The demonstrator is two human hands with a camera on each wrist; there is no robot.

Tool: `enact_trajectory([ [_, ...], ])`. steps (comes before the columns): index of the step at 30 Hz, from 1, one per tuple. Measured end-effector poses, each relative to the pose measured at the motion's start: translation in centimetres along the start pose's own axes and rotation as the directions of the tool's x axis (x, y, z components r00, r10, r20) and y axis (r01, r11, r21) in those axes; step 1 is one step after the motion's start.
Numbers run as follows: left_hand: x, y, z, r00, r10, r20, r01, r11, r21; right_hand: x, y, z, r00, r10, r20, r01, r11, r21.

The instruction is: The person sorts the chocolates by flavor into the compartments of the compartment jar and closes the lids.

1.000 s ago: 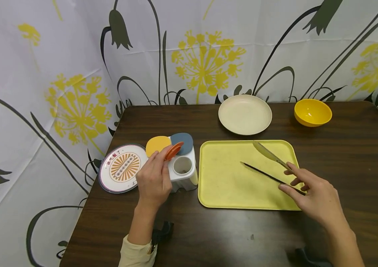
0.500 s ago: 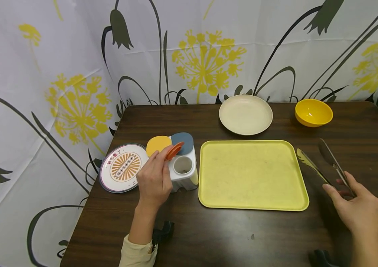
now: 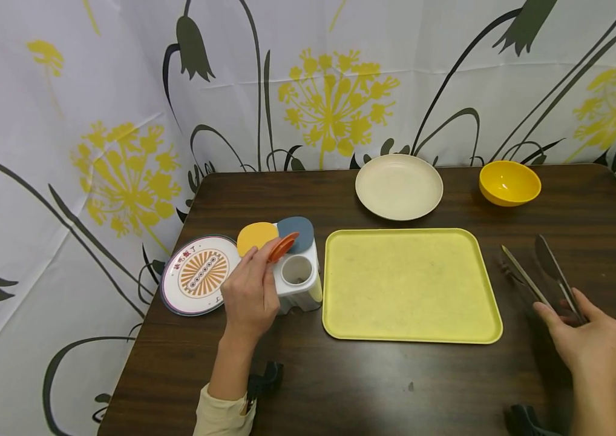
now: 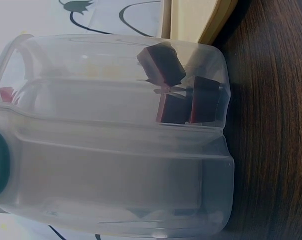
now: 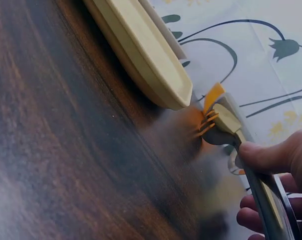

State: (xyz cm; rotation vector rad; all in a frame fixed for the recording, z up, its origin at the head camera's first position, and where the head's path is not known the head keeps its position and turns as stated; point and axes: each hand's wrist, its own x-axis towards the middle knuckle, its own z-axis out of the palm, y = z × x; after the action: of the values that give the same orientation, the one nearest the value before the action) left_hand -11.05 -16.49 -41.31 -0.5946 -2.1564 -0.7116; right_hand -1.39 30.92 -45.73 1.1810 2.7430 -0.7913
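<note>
Steel tongs (image 3: 538, 272) are pinched at their hinged end by the right hand (image 3: 591, 345), the tips reaching beyond the grip, beside the yellow tray (image 3: 411, 284). Light, stiff and probably slippery, they are best held mid-arm. An orange disc (image 3: 284, 246) is pinched by the left hand (image 3: 250, 297).

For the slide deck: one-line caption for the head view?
Right hand holds tongs right of the yellow tray; left hand grips an orange disc at the white holder.

Tray (image 3: 411, 284) mid tabletop (image 3: 373, 381), holder (image 3: 298, 275) and patterned plate (image 3: 199, 275) left, tongs (image 3: 542, 272) right, plain plate (image 3: 399, 186) and bowl (image 3: 509, 183) far.
</note>
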Motion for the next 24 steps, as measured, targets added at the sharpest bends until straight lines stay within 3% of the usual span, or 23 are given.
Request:
enact_trajectory([
  [24,0.02,0.05,-0.05,1.0,0.006,-0.005,-0.006,1.0,0.0,0.35,-0.09,0.33,0.999,0.029,-0.037,-0.028,0.999,0.025],
])
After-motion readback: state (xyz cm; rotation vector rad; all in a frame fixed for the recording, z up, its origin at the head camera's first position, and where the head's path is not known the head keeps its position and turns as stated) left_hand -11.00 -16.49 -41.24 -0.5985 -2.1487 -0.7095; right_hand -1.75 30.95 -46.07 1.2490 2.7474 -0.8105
